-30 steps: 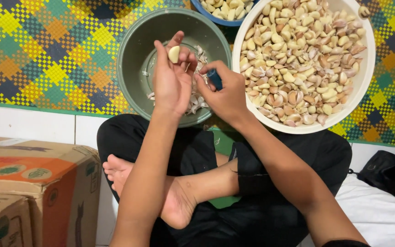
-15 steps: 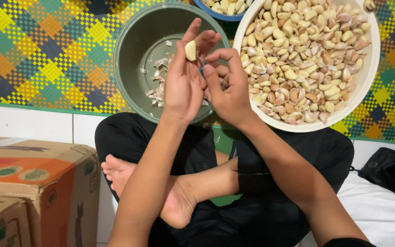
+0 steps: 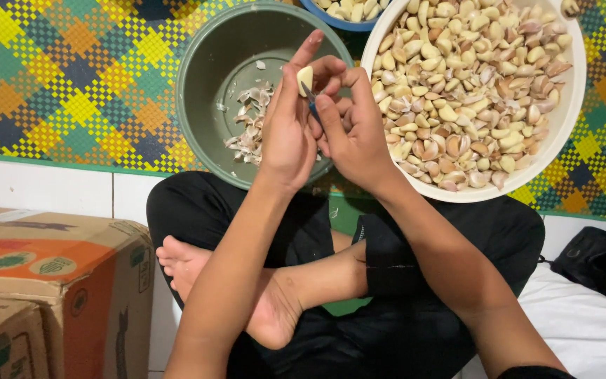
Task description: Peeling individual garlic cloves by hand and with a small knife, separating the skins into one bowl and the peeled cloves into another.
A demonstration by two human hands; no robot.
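Note:
My left hand (image 3: 285,130) pinches a pale garlic clove (image 3: 304,78) between thumb and fingers above the green bowl (image 3: 205,63). My right hand (image 3: 355,130) is closed around a small knife (image 3: 311,100) with a blue handle, its blade touching the clove. Loose papery garlic skins (image 3: 250,130) lie inside the green bowl. To the right stands a large white bowl (image 3: 569,119) heaped with several unpeeled garlic cloves (image 3: 471,84).
A blue bowl (image 3: 338,22) with peeled cloves peeks in at the top edge. A colourful woven mat (image 3: 71,84) lies under the bowls. Cardboard boxes (image 3: 43,281) stand at the lower left, a dark bag (image 3: 597,263) at the right. My crossed legs and bare foot (image 3: 261,309) fill the bottom.
Both hands have shifted slightly right and up over the green bowl. The clove has turned in my left fingers and the knife blade now meets it.

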